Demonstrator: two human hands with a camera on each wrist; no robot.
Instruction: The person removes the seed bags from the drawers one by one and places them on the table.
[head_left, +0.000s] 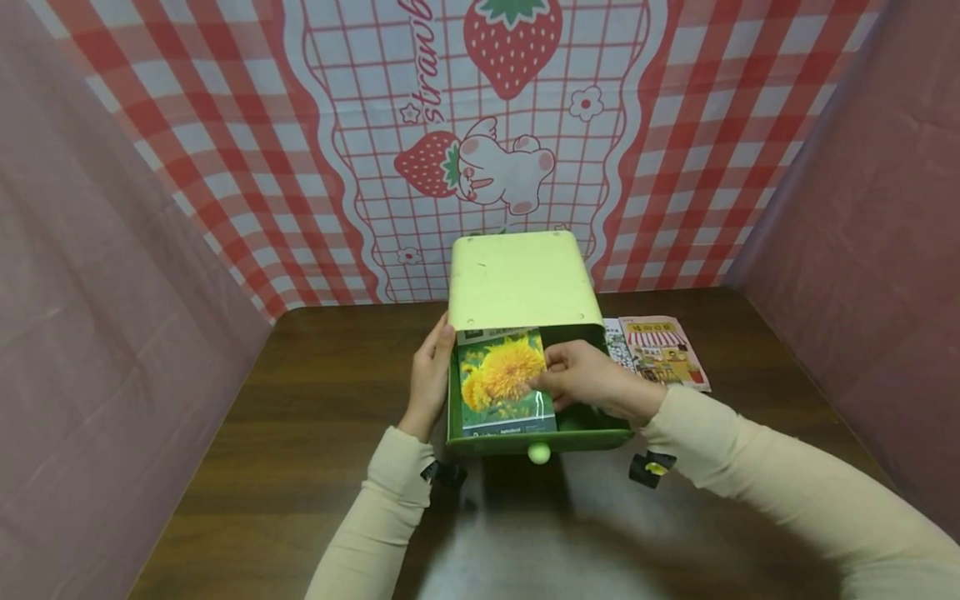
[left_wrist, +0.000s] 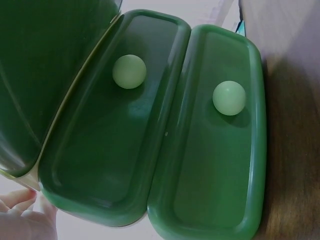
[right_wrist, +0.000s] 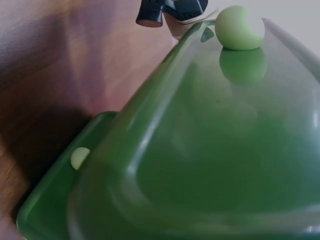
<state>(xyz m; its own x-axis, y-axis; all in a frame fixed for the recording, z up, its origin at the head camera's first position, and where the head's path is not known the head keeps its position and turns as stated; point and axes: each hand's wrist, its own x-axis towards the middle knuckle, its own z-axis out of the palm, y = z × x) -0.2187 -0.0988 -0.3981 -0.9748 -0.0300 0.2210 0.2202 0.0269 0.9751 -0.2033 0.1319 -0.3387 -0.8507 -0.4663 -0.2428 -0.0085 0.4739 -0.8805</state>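
A small light-green cabinet (head_left: 521, 279) stands on the table, its dark-green top drawer (head_left: 592, 440) pulled out. In the drawer, a seed packet (head_left: 498, 383) with a yellow flower picture lies towards the left. My right hand (head_left: 592, 379) reaches into the drawer and pinches the packet's right edge between thumb and fingers. My left hand (head_left: 431, 375) rests along the cabinet's left side, fingers fairly straight; in the left wrist view only part of that hand (left_wrist: 25, 217) shows. Two lower drawer fronts (left_wrist: 107, 145) with round knobs are closed.
To the cabinet's right lie a pink illustrated booklet (head_left: 667, 350) and a black-and-white patterned item (head_left: 617, 342), partly hidden by the cabinet. A strawberry-print cloth (head_left: 360, 167) hangs behind, and plain pinkish cloths (head_left: 97, 275) hang at both sides. The wooden table (head_left: 255, 450) extends around the cabinet.
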